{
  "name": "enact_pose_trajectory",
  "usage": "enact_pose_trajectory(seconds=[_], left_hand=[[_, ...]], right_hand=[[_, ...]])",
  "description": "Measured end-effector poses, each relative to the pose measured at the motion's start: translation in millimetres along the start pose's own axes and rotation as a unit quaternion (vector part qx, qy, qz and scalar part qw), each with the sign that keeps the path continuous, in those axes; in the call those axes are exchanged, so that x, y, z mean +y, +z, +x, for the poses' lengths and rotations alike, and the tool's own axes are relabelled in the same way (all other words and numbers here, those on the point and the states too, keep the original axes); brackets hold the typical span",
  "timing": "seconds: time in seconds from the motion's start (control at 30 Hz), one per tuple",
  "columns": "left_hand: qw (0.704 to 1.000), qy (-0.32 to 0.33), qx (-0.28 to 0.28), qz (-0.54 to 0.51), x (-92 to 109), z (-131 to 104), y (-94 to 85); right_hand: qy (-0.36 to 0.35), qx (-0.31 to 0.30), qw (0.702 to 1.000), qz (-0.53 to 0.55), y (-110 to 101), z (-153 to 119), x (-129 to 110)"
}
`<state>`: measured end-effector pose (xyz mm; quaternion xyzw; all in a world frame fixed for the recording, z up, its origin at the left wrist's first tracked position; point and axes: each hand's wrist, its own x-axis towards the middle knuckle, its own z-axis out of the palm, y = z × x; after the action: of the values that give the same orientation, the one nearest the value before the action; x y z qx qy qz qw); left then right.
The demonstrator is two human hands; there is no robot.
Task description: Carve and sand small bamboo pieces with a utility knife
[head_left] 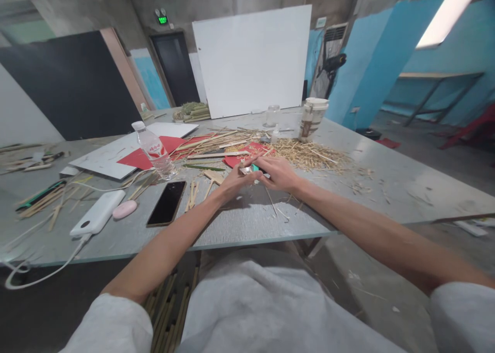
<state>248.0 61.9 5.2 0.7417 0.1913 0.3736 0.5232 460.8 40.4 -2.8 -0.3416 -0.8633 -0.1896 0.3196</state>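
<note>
My left hand [240, 178] and my right hand [281, 173] meet over the near middle of the table, fingers closed towards each other. A small green and whitish thing [255, 167] shows between them; its kind is mostly hidden by the fingers. Just beyond the hands lies a red sheet [236, 159] with straw bits on it. To the right of it spreads a heap of short cut straw [309, 154]. Long thin straw strips [228, 138] lie behind. Left of my left hand are flat pale pieces [213, 176] and short strips.
On the left stand a clear plastic bottle [154, 149], a black phone [166, 203], a white power bank [98, 212] with a cable, and a pink rounded case [125, 209]. A green-and-black cutter [42, 194] lies farther left. A paper cup [312, 119] stands at the back right.
</note>
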Motion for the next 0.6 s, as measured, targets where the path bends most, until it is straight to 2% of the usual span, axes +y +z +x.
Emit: enact_pose_trajectory(seconds=[0.2,0.6], left_hand=[[1.0,-0.008,-0.003,0.026,3,1,-5.3],[1.0,0.01,0.025,-0.016,9,-2,10.8]], right_hand=[[0.0,0.009,1.0,0.009,-3,2,-1],[0.019,0.039,0.999,0.005,-4,4,-4]])
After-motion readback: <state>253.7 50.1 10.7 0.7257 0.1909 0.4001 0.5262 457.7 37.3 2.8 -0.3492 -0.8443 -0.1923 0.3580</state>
